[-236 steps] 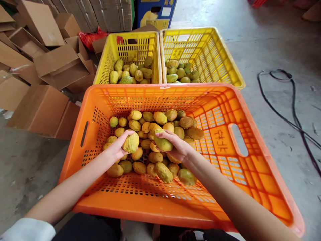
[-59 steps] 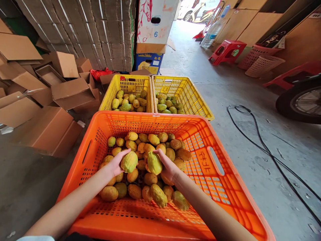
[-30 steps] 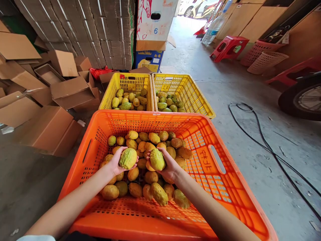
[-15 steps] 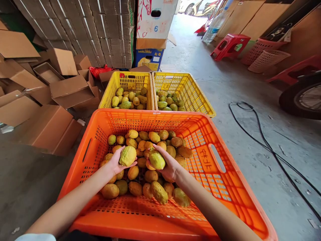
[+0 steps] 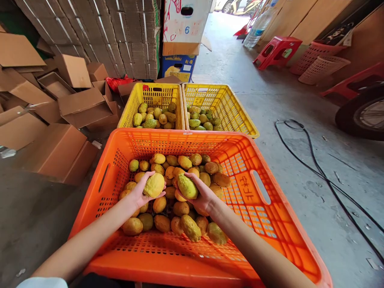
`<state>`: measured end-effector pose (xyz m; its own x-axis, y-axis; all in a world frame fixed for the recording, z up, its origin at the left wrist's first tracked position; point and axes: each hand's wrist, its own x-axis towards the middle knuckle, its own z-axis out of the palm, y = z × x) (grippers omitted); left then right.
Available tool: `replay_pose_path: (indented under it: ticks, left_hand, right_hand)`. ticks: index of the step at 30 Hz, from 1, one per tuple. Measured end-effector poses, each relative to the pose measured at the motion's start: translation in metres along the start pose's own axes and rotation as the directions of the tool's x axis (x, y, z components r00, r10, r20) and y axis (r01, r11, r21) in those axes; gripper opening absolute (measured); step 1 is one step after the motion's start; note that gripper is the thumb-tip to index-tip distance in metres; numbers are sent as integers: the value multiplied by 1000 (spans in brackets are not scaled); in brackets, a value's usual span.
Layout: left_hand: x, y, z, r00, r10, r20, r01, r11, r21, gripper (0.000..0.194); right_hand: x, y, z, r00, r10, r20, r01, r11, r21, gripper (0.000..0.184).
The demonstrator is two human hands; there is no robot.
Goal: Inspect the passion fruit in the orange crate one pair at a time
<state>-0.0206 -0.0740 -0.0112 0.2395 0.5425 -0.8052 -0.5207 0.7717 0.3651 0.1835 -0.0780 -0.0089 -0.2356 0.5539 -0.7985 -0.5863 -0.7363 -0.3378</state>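
My left hand cups a yellow, bumpy oval fruit, fingers curled beneath it. A greener, pear-shaped fruit rests in my right hand, which is wrapped round its right side. Both fruits are held side by side, a small gap apart, above an orange plastic crate. Inside the crate lie many yellow to brownish fruits, such as a long bumpy one near the front and a browner one at the right. My hands and forearms hide part of the pile.
Behind the orange crate stand two yellow crates, left and right, each holding similar fruits. Open cardboard boxes crowd the left side. On the right floor are a black cable, a red stool and a wheel.
My right hand has turned its fruit slightly, so its narrower end shows at the upper left. My left hand has shifted its fruit barely up and right.
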Motion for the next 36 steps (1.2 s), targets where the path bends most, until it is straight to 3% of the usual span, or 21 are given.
replay_pose_path:
  ticks: [5, 11, 17, 21, 24, 28, 31, 36]
  left_hand:
    - [3, 2, -5, 999, -26, -30, 25, 999, -32, 35]
    - [3, 2, -5, 996, -70, 59, 72, 997, -30, 41]
    - [2, 2, -3, 998, -55, 18, 56, 996, -66, 37]
    - [0, 2, -2, 999, -39, -19, 38, 999, -29, 37]
    - [1, -1, -3, 1000, -8, -28, 8, 1000, 22, 26]
    - [0, -4, -2, 999, 37, -6, -37, 998, 47, 7]
    - [-2, -4, 1, 999, 49, -22, -48, 998, 42, 3]
    - [0, -1, 2, 998, 26, -66, -23, 999, 43, 21]
  right_hand:
    - [3, 1, -5, 999, 31, 29, -31, 999, -16, 18]
    - [9, 2, -14, 993, 27, 113, -30, 999, 20, 18]
    - [3, 1, -4, 997, 61, 55, -65, 996, 64, 22]
    - [-2, 2, 1, 1000, -14, -13, 13, 997, -73, 22]
    - [-3, 4, 0, 997, -73, 16, 74, 986, -149, 18]
    - [-5, 7, 1, 994, -56, 99, 70, 987, -142, 13]
    - [-5, 7, 2, 995, -70, 71, 79, 987, -136, 11]
    - [-5, 4, 3, 998, -66, 23, 68, 992, -103, 15]
